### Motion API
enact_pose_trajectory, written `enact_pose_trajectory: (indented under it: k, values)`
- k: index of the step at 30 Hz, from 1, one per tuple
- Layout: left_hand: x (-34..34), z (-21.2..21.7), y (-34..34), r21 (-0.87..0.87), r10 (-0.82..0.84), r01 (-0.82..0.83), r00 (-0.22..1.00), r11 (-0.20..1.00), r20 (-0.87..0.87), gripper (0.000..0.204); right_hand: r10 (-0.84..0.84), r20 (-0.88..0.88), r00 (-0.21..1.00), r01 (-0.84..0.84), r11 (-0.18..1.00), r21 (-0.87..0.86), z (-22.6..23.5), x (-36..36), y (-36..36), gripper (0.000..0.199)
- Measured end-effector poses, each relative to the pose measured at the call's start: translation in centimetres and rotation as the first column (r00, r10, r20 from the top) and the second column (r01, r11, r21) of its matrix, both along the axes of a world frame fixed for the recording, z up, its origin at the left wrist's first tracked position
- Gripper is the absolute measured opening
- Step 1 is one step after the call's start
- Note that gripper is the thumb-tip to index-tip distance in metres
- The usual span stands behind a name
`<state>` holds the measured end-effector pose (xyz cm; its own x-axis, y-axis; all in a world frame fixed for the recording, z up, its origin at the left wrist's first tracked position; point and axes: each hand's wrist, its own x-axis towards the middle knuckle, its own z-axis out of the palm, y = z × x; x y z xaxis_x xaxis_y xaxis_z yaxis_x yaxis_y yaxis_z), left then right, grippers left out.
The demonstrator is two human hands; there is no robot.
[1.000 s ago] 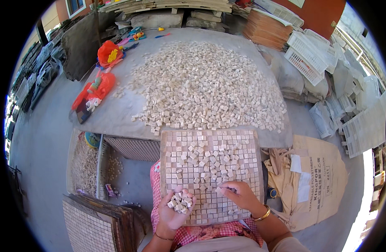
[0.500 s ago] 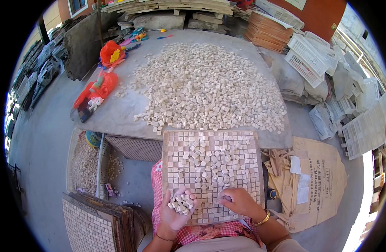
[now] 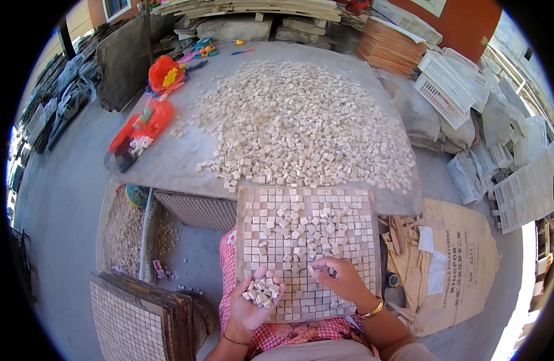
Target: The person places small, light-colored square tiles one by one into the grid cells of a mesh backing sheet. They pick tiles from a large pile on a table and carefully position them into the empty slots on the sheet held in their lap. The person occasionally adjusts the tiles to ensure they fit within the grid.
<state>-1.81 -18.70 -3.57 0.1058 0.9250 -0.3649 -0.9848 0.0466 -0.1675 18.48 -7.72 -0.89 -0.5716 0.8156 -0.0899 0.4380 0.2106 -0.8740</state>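
Note:
On my lap lies a square grid tray [image 3: 377, 253], many of its cells filled with small pale stone tiles. Loose tiles [image 3: 307, 230] are scattered over its upper and middle parts. Palm up at the tray's lower left edge, my left hand [image 3: 245, 310] cups a heap of stone tiles [image 3: 262, 291], its fingers curled round them. My right hand [image 3: 344, 281] is over the tray's lower middle, thumb and forefinger pinched on what looks like one small stone tile [image 3: 311, 270]. A gold bangle circles the right wrist.
Beyond the tray, a wide grey table [image 3: 186, 156] bears a large tile pile [image 3: 307, 126], with red plastic bags [image 3: 153, 120] at its left. A white crate [image 3: 146, 240] of tiles and stacked filled grids [image 3: 129, 313] stand left. At right are a flattened sack [image 3: 463, 271] and white crates [image 3: 442, 90].
My right hand has shifted slightly up and left over the tray, its fingertips now clearer. My left hand still cups its tiles. The whole view has shifted a little.

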Motion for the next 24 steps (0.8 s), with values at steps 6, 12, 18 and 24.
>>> enact_pose_trajectory:
  k: [6,12,18,24]
  values:
    - [0.5,0.3,0.5,-0.049,-0.025,0.024,1.000,0.999,-0.006,0.029,-0.403,-0.423,0.812,-0.089,0.630,-0.772,0.1,2.8,0.6,0.030]
    - [0.7,0.6,0.5,-0.030,-0.048,0.048,0.999,0.998,0.007,0.032,-0.454,-0.485,0.747,-0.177,0.568,-0.804,-0.8,3.2,0.8,0.029]
    - [1.5,0.5,0.6,0.044,-0.080,0.077,0.994,0.996,0.069,0.035,-0.165,-0.097,0.982,0.160,0.986,-0.055,1.1,1.3,-0.1,0.022]
    - [2.1,0.5,0.8,0.056,-0.103,0.101,0.995,0.993,0.016,0.047,-0.056,-0.033,0.998,0.059,0.993,0.107,2.9,0.3,-1.0,0.022]
